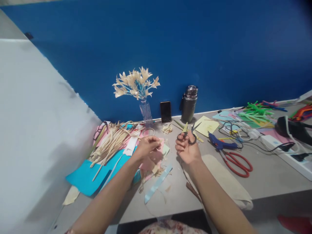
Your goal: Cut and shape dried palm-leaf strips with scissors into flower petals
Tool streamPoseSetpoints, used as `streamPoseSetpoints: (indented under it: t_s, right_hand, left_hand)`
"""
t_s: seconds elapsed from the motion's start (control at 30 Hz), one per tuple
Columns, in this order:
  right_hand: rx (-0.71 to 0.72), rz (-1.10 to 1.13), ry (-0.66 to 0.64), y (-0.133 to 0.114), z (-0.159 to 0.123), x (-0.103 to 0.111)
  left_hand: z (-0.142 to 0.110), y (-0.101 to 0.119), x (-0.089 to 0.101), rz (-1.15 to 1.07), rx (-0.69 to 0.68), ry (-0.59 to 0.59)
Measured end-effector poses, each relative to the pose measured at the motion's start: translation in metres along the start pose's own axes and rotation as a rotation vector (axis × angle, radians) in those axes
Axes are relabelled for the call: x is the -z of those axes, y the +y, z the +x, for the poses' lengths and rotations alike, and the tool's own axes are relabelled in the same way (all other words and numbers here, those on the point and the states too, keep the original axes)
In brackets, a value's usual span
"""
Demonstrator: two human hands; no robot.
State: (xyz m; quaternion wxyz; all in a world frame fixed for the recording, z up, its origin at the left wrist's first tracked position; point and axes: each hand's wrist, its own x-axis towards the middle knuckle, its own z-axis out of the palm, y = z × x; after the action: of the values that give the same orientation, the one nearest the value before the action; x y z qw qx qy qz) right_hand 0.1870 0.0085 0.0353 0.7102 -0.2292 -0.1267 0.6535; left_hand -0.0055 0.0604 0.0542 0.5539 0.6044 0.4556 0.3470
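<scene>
My right hand (188, 148) is closed around a small pair of scissors (193, 132) with dark handles; the blades point up and stand apart. A yellowish pointed piece (185, 127) shows beside the blades, and I cannot tell whether it is held. To the left, my left hand (149, 148) is closed with thumb and fingertips together above pink paper (156, 157). Whatever sits in that pinch is too small to name. Below the hands lies a light blue strip (158, 185) among scraps. Pale dried strips (109, 143) are heaped on blue sheets (85, 177) at left.
Cream flowers stand in a clear bottle (145, 113) by the blue wall. A phone (166, 111) and a dark flask (189, 104) are beside it. At right lie a blue glue gun (221, 142), red-handled scissors (237, 164), a power strip (287, 156), cables and green pipe cleaners (257, 112).
</scene>
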Motion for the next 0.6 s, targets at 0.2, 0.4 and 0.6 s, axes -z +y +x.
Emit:
streamPoseSetpoints:
  t_s: [0.2, 0.4, 0.6]
  right_hand:
    - [0.016, 0.002, 0.003, 0.006, 0.001, 0.002]
    - [0.018, -0.147, 0.088, 0.014, 0.005, 0.003]
    - [0.028, -0.603, -0.08, 0.024, -0.005, -0.001]
  left_hand:
    - [0.09, 0.002, -0.015, 0.218, -0.075, 0.137]
    - [0.12, 0.009, -0.029, 0.241, -0.079, 0.109]
    - [0.031, 0.005, -0.024, -0.104, -0.029, -0.24]
